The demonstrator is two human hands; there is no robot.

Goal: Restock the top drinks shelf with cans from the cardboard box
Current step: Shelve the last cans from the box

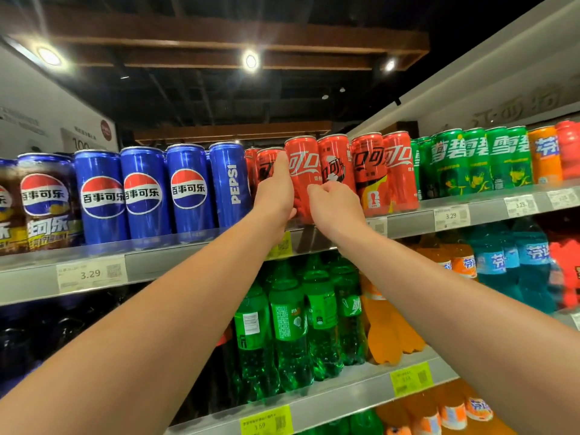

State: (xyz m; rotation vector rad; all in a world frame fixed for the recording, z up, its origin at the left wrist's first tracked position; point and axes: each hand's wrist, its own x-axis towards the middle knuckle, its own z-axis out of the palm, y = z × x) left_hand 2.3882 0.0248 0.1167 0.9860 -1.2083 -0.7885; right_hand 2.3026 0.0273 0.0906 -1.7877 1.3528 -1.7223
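Two bare hands meet at one tall red aluminium cola can point(303, 174), upright at the front edge of the grey metal top shelf point(172, 265). The left hand point(276, 191) grips its left side. The right hand point(332, 205), fingers curled, touches its lower right; whether it grips, I cannot tell.

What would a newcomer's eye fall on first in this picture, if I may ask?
At centre, the left hand grips a tall red metal can on the grey top shelf, the right hand curled beside it. Blue metal cans line the shelf to its left, green metal cans to its right.
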